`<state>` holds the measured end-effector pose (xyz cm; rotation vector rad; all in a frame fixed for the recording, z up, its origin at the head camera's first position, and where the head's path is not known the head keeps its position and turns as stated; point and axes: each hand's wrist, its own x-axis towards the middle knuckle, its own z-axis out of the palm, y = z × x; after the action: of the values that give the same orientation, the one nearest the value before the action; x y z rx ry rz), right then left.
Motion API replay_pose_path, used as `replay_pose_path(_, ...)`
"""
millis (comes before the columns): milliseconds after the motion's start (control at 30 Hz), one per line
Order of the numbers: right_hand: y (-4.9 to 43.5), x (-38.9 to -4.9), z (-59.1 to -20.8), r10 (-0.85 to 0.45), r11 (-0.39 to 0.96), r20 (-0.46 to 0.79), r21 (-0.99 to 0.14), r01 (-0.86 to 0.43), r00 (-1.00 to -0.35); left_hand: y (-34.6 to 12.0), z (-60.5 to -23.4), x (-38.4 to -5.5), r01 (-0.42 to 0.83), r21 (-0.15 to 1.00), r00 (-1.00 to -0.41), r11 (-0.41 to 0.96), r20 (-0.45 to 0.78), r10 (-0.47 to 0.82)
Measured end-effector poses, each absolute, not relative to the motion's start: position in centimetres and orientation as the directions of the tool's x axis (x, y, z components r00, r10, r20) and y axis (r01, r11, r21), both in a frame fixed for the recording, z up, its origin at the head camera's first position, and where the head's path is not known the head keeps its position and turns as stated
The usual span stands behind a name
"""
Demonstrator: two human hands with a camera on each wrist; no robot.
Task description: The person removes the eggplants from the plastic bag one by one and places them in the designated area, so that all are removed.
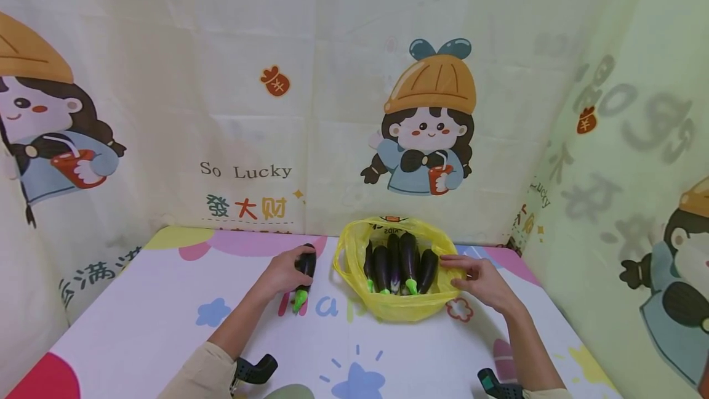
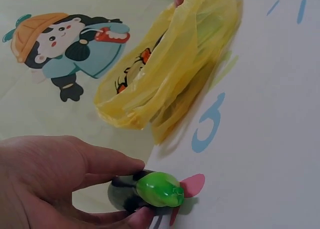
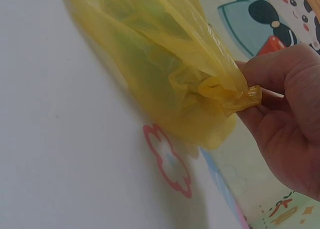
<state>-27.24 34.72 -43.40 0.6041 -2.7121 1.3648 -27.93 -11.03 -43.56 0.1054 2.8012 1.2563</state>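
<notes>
Broadly, a printed table (image 1: 166, 331) carries an open yellow bag (image 1: 410, 310), its right edge pinched by the right hand (image 1: 483, 279). Left of it, the left hand (image 1: 281, 274) grips one eggplant (image 1: 307, 263), perhaps touching the table; several bagged eggplants (image 1: 394, 260) lie together.

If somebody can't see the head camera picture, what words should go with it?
A person's left hand grips a dark eggplant with a green cap, while the right hand holds the side of an open yellow bag of eggplants. The bag sits on a printed table, with cartoon figures on the sheet behind.
</notes>
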Motion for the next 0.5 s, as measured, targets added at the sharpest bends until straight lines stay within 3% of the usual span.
replay_pose_path(500,34.48,-27.12,-43.19,-0.318,0.540,0.209,-0.762,-0.357,-0.925,-10.04,-43.43,-27.88,0.049,0.770,-0.993,0.636,-0.031,0.114)
